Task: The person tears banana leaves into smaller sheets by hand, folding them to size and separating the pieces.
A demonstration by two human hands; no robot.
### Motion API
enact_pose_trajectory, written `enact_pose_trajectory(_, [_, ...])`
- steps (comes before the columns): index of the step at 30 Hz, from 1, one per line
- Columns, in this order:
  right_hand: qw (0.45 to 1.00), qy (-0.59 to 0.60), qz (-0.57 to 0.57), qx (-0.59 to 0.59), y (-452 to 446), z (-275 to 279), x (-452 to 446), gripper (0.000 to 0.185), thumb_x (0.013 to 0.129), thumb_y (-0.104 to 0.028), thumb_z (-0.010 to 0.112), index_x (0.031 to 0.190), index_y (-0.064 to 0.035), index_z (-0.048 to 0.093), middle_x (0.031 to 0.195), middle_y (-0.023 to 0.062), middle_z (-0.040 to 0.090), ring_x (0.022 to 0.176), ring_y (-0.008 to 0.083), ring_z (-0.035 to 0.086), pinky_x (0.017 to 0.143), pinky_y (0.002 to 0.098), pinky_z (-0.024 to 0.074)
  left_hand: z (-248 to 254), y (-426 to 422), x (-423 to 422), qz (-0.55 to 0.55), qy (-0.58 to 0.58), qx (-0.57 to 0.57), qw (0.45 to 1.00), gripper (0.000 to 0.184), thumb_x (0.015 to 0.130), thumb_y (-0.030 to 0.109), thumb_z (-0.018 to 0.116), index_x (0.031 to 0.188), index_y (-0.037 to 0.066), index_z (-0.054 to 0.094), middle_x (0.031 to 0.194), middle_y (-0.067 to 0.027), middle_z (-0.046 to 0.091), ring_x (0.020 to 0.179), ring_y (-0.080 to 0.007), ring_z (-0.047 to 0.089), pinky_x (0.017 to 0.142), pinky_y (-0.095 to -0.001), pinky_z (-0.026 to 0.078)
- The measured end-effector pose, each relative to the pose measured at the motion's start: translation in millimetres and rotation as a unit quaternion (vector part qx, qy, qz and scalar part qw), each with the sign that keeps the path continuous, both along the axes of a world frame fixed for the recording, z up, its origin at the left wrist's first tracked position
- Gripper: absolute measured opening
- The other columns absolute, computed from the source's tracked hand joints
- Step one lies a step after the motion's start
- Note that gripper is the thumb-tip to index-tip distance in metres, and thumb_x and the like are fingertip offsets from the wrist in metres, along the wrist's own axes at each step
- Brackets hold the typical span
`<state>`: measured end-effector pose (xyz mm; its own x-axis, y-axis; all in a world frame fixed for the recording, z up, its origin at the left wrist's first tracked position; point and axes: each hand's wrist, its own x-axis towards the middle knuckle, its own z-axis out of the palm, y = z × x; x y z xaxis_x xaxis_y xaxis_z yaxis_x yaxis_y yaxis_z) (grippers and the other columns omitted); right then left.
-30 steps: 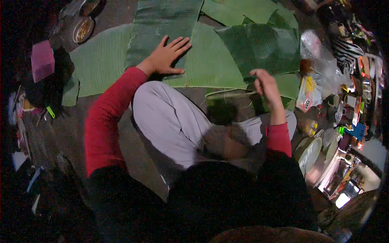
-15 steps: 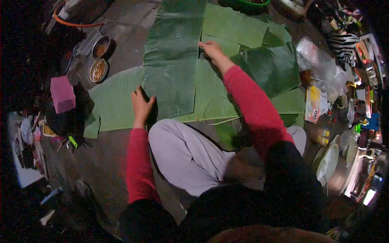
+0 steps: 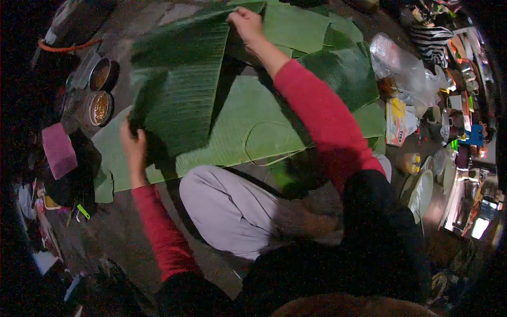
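A large dark green banana leaf piece (image 3: 182, 90) is raised and slanted in front of me. Its right edge is pinched near the top by my right hand (image 3: 247, 27). At the lower left edge my left hand (image 3: 134, 148) grips the same piece, its fingertips partly hidden by the leaf. Beneath it a lighter banana leaf (image 3: 253, 108) is spread on the floor, with a thin looped strip (image 3: 246, 142) lying on it. More leaf pieces, one light (image 3: 298, 29) and one dark (image 3: 340, 74), overlap at the upper right.
Two metal bowls of food, one upper (image 3: 100, 74) and one lower (image 3: 100, 108), stand on the left, near a pink plastic box (image 3: 59, 150). To the right lie clear plastic bags (image 3: 409, 74), a tissue pack (image 3: 395, 121) and a pale plate (image 3: 418, 195). My bent leg (image 3: 224, 206) borders the leaves.
The dark leaf piece has been lifted off the lighter one and moved left. Both hands have shifted left with it, and the looped strip shows more fully.
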<state>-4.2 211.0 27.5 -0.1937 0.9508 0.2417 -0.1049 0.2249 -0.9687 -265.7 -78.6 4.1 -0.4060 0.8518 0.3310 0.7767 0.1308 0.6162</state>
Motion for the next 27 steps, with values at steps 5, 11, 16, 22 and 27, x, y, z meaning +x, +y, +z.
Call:
enact_pose_trajectory(5, [0.926, 0.322, 0.074, -0.182, -57, 77, 62, 0.026, 0.076, -0.024, 0.059, 0.094, -0.0044, 0.059, 0.086, 0.0058, 0.060, 0.072, 0.0182, 0.054, 0.069, 0.0333, 0.0436, 59, 18, -12, 0.021, 0.035, 0.024, 0.999, 0.042, 0.077, -0.002, 0.050, 0.119, -0.004, 0.045, 0.120, -0.0181, 0.048, 0.111, -0.0259, 0.047, 0.095, -0.0321, 0.035])
enact_pose_trajectory(11, [0.989, 0.016, -0.149, -0.004, -39, 81, 104, 0.043, 0.082, -0.039, 0.055, 0.104, -0.0022, 0.055, 0.092, 0.0081, 0.061, 0.084, 0.0203, 0.056, 0.078, 0.0381, 0.0424, 98, 84, -25, -0.064, 0.127, 0.076, 0.987, 0.039, 0.079, 0.006, 0.054, 0.116, -0.007, 0.047, 0.121, -0.0200, 0.048, 0.113, -0.0266, 0.047, 0.096, -0.0305, 0.034])
enact_pose_trajectory(16, [0.899, -0.129, -0.288, 0.303, -29, 162, 174, 0.046, 0.081, -0.031, 0.063, 0.064, -0.0084, 0.027, 0.064, -0.0035, 0.028, 0.056, 0.0084, 0.026, 0.047, 0.0283, 0.0249, 150, 186, -15, -0.167, 0.116, 0.101, 0.974, 0.034, 0.080, 0.013, 0.056, 0.111, -0.002, 0.052, 0.109, -0.0183, 0.056, 0.107, -0.0274, 0.051, 0.088, -0.0330, 0.040])
enact_pose_trajectory(22, [0.947, -0.109, -0.238, 0.185, 2, 151, 221, 0.038, 0.078, -0.033, 0.067, 0.079, -0.0016, 0.046, 0.077, 0.0014, 0.047, 0.068, 0.0117, 0.043, 0.059, 0.0294, 0.0376, 127, 346, -82, -0.126, 0.350, 0.147, 0.917, 0.044, 0.082, 0.030, 0.059, 0.116, 0.004, 0.050, 0.117, -0.0146, 0.053, 0.104, -0.0292, 0.053, 0.086, -0.0364, 0.043])
enact_pose_trajectory(27, [0.941, -0.220, -0.049, -0.253, 44, 12, 247, 0.032, 0.084, -0.037, 0.055, 0.089, -0.0055, 0.056, 0.077, 0.0015, 0.059, 0.066, 0.0106, 0.054, 0.065, 0.0234, 0.0378, 77, 314, 10, -0.031, 0.412, -0.103, 0.905, 0.063, 0.074, 0.037, 0.064, 0.123, 0.006, 0.038, 0.112, -0.0199, 0.050, 0.100, -0.0371, 0.050, 0.080, -0.0460, 0.044])
